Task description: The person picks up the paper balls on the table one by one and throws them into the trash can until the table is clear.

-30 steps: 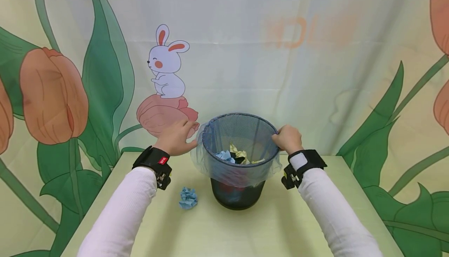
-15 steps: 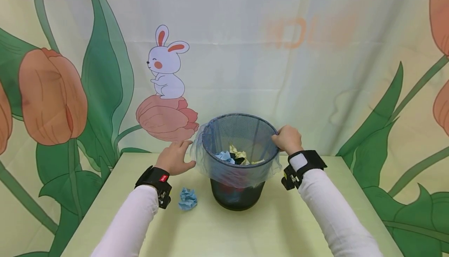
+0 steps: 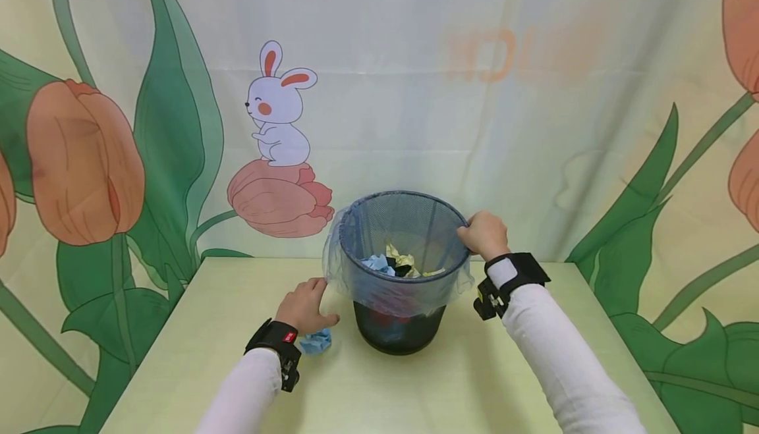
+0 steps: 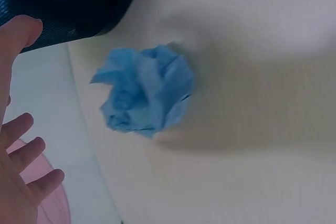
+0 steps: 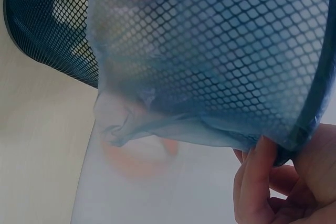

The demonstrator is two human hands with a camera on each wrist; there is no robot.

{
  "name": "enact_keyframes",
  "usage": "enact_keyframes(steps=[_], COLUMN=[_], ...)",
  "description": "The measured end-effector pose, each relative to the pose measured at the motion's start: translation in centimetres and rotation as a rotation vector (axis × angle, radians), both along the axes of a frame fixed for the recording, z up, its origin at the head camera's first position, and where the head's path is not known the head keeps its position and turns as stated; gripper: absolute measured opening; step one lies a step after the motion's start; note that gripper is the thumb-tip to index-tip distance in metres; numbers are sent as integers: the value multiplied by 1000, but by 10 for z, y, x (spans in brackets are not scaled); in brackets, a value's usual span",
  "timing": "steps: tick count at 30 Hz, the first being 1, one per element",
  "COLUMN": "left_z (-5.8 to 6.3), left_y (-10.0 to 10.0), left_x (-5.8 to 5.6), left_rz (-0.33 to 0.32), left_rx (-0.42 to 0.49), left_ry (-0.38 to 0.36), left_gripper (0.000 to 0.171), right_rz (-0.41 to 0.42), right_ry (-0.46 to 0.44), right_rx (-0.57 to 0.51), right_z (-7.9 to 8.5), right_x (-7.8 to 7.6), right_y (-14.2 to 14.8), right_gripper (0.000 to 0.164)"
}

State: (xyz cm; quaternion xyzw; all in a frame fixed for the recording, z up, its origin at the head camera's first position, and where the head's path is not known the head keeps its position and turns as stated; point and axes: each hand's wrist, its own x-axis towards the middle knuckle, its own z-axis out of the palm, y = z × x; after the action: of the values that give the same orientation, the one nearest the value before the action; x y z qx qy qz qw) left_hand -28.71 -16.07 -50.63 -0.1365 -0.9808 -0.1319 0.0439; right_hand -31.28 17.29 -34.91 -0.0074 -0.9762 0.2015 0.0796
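A black mesh wastebasket (image 3: 400, 332) stands on the table, lined with a translucent blue bag (image 3: 356, 286) folded over its rim. Inside lie crumpled blue, yellow and black paper (image 3: 379, 264). My right hand (image 3: 486, 235) grips the rim and bag at the right; in the right wrist view its fingers (image 5: 257, 182) curl round the edge. Just above a crumpled blue paper ball (image 4: 147, 90) hovers my left hand (image 3: 305, 309), fingers spread and holding nothing. In the head view the hand partly covers this ball, left of the basket.
The pale table (image 3: 468, 388) bears the basket and the paper ball. Behind it hangs a curtain (image 3: 403, 105) printed with tulips and a white rabbit. A black camera strap is worn on each wrist.
My left hand has moved from beside the basket's left rim down and toward me, to over the blue paper ball. My right hand has kept its grip on the rim.
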Motion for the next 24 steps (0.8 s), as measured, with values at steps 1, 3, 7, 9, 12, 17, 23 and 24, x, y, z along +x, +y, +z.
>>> enact_keyframes(steps=[1,3,7,9,12,17,23,24], left_z=[-4,-12,-28,-36,-47,-60,-73,-75], left_y=[1,1,-1,-2,-4,-6,-4,-4], left_x=[2,4,8,10,13,18,23,24], left_rz=[6,9,9,6,1,1,-19,-22], left_rx=[7,7,2,1,4,7,-7,-15], left_ry=[0,6,9,3,-1,-15,-17,-16], left_gripper=[79,79,82,84,84,79,72,71], right_rz=[-2,-3,-5,-3,-2,-3,-2,0], right_ry=[-2,-3,-4,-3,-5,-16,-9,-8], right_rx=[2,4,7,8,10,3,-11,-11], right_z=[0,1,1,0,0,0,0,-1], right_x=[0,0,0,-1,-1,-1,-1,0], right_y=[0,0,0,0,0,0,0,0], right_gripper=[43,43,43,43,43,43,42,43])
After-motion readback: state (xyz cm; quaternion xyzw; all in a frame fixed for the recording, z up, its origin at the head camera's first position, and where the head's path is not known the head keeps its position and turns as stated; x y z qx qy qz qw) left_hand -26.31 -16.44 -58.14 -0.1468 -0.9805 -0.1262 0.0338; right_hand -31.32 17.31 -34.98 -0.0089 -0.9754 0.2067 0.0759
